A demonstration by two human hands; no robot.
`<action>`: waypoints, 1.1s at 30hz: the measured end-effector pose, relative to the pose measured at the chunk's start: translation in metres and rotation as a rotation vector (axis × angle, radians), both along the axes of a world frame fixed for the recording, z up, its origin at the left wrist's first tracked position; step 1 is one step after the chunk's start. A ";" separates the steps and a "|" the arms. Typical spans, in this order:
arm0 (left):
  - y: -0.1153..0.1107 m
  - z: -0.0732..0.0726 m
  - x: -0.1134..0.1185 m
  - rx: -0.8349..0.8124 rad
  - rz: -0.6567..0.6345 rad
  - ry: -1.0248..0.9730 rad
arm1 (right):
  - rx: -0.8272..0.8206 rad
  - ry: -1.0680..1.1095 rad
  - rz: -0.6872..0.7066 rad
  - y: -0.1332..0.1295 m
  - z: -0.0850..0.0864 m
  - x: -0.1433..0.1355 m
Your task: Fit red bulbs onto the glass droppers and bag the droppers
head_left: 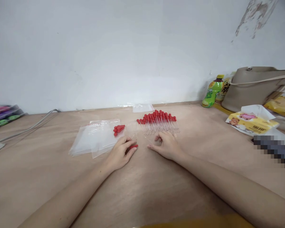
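Note:
My left hand (121,152) is closed around a red rubber bulb (133,146), which pokes out between thumb and fingers. Across a small gap, my right hand (166,145) curls its thumb and fingers around a thin clear glass tube (148,140), only faintly visible. Just beyond the right hand lies a row of assembled droppers (159,120), red bulbs pointing away from me. Several loose red bulbs (118,129) sit past my left hand, beside a few bare glass tubes (131,129). Clear zip bags (85,139) lie flat to the left of them.
Another clear bag (142,108) rests by the wall. At the right stand a green drink bottle (213,91) and a grey-beige handbag (251,88), with a yellow tissue pack (253,123) in front. A grey cable (30,127) and colourful packs (4,114) lie at the left.

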State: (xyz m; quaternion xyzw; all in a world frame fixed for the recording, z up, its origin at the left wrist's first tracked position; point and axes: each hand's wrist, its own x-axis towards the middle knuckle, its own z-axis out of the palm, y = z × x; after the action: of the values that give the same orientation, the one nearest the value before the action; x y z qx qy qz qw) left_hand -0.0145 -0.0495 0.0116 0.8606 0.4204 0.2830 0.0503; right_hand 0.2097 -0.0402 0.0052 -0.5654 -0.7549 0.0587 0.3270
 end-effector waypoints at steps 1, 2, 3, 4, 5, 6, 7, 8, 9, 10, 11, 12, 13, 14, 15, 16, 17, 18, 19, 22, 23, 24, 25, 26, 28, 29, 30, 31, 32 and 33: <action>0.001 -0.001 0.000 -0.008 0.004 0.003 | -0.008 -0.003 0.007 0.000 0.000 0.000; 0.002 -0.002 0.000 -0.007 0.013 -0.004 | -0.010 -0.012 0.014 -0.001 0.001 0.000; 0.004 -0.004 0.000 -0.002 0.018 -0.014 | -0.010 -0.026 0.024 -0.001 0.001 0.000; 0.006 -0.005 -0.001 0.004 0.018 -0.025 | -0.011 -0.044 0.031 -0.002 0.002 -0.001; 0.007 -0.006 -0.001 0.013 0.014 -0.036 | -0.012 -0.065 0.035 -0.003 0.002 -0.001; 0.008 -0.006 0.000 0.025 0.010 -0.051 | -0.012 -0.086 0.037 -0.003 0.002 -0.002; 0.008 -0.006 0.001 0.036 0.006 -0.068 | -0.009 -0.106 0.039 -0.003 0.001 -0.002; 0.008 -0.006 0.002 0.042 0.005 -0.086 | 0.000 -0.123 0.045 -0.002 0.000 -0.002; 0.007 -0.005 0.003 0.040 0.006 -0.103 | 0.012 -0.137 0.055 -0.002 -0.001 -0.003; 0.006 -0.004 0.005 0.031 0.009 -0.118 | 0.026 -0.142 0.063 -0.001 -0.002 -0.003; 0.005 -0.003 0.007 0.019 0.016 -0.130 | 0.038 -0.137 0.069 0.000 -0.003 -0.003; 0.004 -0.002 0.008 0.006 0.022 -0.137 | 0.046 -0.122 0.070 0.001 -0.004 -0.003; 0.003 -0.002 0.010 -0.004 0.029 -0.142 | 0.049 -0.101 0.066 0.002 -0.005 -0.002; 0.002 -0.002 0.011 -0.008 0.033 -0.147 | 0.049 -0.074 0.060 0.002 -0.006 -0.002; 0.002 -0.002 0.012 -0.008 0.036 -0.154 | 0.046 -0.048 0.059 0.002 -0.006 -0.002; 0.002 -0.003 0.012 -0.008 0.036 -0.161 | 0.042 -0.027 0.066 0.002 -0.005 -0.002; 0.003 -0.003 0.012 -0.010 0.034 -0.169 | 0.037 -0.014 0.080 0.002 -0.005 -0.002; 0.003 -0.004 0.012 -0.012 0.034 -0.177 | 0.034 -0.009 0.098 0.001 -0.004 -0.002; 0.003 -0.005 0.012 -0.017 0.034 -0.182 | 0.032 -0.010 0.118 0.000 -0.003 -0.003; 0.004 -0.008 0.011 -0.038 0.036 -0.183 | 0.039 -0.031 0.163 -0.003 -0.001 -0.004; 0.004 -0.008 0.011 -0.043 0.036 -0.185 | 0.041 -0.035 0.175 -0.004 -0.001 -0.005; 0.004 -0.009 0.011 -0.047 0.037 -0.188 | 0.038 -0.036 0.188 -0.004 0.000 -0.005; 0.004 -0.009 0.011 -0.051 0.040 -0.194 | 0.031 -0.033 0.203 -0.005 0.000 -0.005; 0.005 -0.009 0.011 -0.052 0.043 -0.203 | 0.022 -0.028 0.221 -0.005 0.000 -0.005; 0.006 -0.010 0.010 -0.057 0.052 -0.221 | 0.011 -0.013 0.260 -0.004 0.000 -0.005; 0.006 -0.010 0.009 -0.060 0.051 -0.233 | 0.011 -0.004 0.280 -0.003 0.000 -0.004; 0.007 -0.010 0.009 -0.064 0.043 -0.247 | 0.011 0.005 0.299 -0.002 0.000 -0.003; 0.007 -0.010 0.008 -0.072 0.030 -0.258 | 0.011 0.013 0.316 -0.001 0.000 -0.003; 0.006 -0.010 0.008 -0.082 0.013 -0.265 | 0.008 0.020 0.334 0.000 0.000 -0.002; 0.006 -0.009 0.007 -0.092 -0.005 -0.267 | 0.003 0.023 0.354 0.001 0.001 0.000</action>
State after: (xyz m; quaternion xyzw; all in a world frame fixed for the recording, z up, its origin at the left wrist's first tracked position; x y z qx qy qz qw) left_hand -0.0074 -0.0436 0.0022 0.8132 0.4203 0.3752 0.1459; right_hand 0.2094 -0.0389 0.0060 -0.4226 -0.8390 0.1206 0.3209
